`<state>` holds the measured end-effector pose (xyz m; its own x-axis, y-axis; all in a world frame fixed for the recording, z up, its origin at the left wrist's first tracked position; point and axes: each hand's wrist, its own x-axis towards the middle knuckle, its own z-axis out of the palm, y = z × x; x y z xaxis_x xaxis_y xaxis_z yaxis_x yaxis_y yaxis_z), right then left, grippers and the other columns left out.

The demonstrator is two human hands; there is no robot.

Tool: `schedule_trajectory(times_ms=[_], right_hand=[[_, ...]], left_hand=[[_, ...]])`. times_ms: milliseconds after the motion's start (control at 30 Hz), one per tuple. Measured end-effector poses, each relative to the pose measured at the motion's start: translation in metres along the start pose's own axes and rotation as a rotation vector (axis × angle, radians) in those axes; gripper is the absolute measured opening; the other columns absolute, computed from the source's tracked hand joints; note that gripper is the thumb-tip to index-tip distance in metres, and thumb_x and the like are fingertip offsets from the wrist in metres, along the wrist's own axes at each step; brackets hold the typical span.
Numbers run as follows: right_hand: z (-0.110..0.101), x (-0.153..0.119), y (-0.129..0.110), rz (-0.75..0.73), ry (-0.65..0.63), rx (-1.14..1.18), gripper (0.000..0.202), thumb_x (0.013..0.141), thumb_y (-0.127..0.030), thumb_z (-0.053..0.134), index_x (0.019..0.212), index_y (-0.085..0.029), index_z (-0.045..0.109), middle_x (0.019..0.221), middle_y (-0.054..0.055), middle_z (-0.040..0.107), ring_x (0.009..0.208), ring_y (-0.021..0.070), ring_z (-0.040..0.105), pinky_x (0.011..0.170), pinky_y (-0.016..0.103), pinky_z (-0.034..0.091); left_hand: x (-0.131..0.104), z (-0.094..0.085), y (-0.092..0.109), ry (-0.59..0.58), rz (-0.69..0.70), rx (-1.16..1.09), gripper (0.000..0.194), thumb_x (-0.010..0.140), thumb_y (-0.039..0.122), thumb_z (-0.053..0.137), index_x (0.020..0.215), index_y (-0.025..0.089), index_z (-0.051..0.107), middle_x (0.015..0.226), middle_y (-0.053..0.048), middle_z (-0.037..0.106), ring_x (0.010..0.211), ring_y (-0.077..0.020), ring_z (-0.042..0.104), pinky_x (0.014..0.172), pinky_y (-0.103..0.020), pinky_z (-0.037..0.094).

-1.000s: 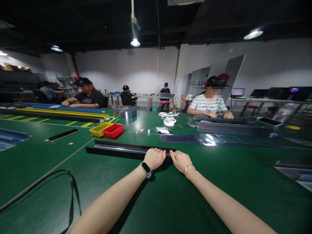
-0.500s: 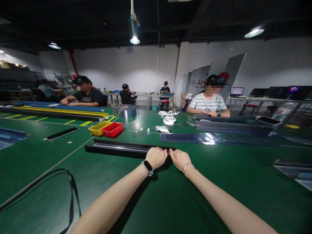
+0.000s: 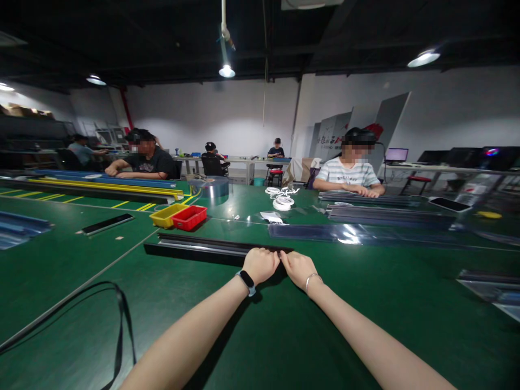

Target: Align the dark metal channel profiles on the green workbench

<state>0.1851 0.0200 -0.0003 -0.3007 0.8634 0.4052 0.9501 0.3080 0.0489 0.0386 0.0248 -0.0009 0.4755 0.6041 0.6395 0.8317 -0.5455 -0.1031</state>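
A long black channel-shaped strip [image 3: 195, 252] with a pale line along its inside lies on the green table, stretching left from my hands. Near its right end, my left hand [image 3: 262, 265] is closed around it, a dark-faced band on the wrist. My right hand [image 3: 298, 268], with a bracelet at the wrist, grips the strip's very end. Both thumbs almost meet there, and the fingers hide that part of the strip.
Beyond the strip stand a yellow bin [image 3: 168, 215] and a red bin [image 3: 189, 218]. A clear plastic sheet [image 3: 309, 232] lies behind my hands, white coils [image 3: 283, 203] farther off. A black strap [image 3: 122, 309] loops at lower left. A co-worker [image 3: 347, 170] sits opposite.
My hands keep their hold at the strip's right end, with only a slight shift of the fingers. The whole view has moved a little.
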Motion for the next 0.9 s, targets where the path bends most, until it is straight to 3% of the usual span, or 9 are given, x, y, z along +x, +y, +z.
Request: schedule_trajectory(times_ms=[467,633,733,900], right_hand=[[-0.0084,0.0001,-0.0022,-0.017,-0.082,0.001,0.043,0.089,-0.036,0.015,0.085,-0.021,0.055,0.074,0.004,0.062,0.069,0.0118,0.056,0.060,0.021,0.032],[-0.0087,-0.0013,-0.0010,0.006,-0.063,0.000,0.043,0.089,-0.036,0.015,0.087,-0.020,0.054,0.075,0.004,0.061,0.070,0.0118,0.056,0.060,0.021,0.031],[-0.0099,-0.0026,-0.0007,-0.001,-0.034,0.019,0.042,0.090,-0.035,0.014,0.089,-0.021,0.053,0.076,0.003,0.061,0.071,0.0115,0.055,0.061,0.022,0.031],[-0.0085,0.0004,-0.0015,-0.008,-0.088,-0.004,0.042,0.089,-0.036,0.012,0.087,-0.021,0.052,0.074,0.004,0.060,0.068,0.0122,0.055,0.059,0.022,0.030]], left_hand=[[0.0004,-0.0027,-0.0018,-0.010,-0.013,-0.002,0.040,0.086,0.025,0.029,0.059,0.013,0.056,0.058,-0.007,0.059,0.058,-0.0151,0.055,0.058,-0.027,0.039],[-0.0005,-0.0058,-0.0009,-0.036,0.052,-0.041,0.037,0.087,0.027,0.027,0.068,0.015,0.055,0.063,-0.005,0.060,0.064,-0.0151,0.056,0.063,-0.028,0.040],[0.0002,-0.0064,-0.0001,-0.066,0.052,-0.039,0.035,0.088,0.027,0.026,0.072,0.014,0.054,0.063,-0.006,0.059,0.063,-0.0158,0.056,0.061,-0.028,0.040],[0.0009,-0.0070,0.0009,-0.081,0.032,-0.018,0.034,0.088,0.028,0.025,0.071,0.015,0.052,0.062,-0.005,0.058,0.060,-0.0162,0.056,0.058,-0.028,0.040]])
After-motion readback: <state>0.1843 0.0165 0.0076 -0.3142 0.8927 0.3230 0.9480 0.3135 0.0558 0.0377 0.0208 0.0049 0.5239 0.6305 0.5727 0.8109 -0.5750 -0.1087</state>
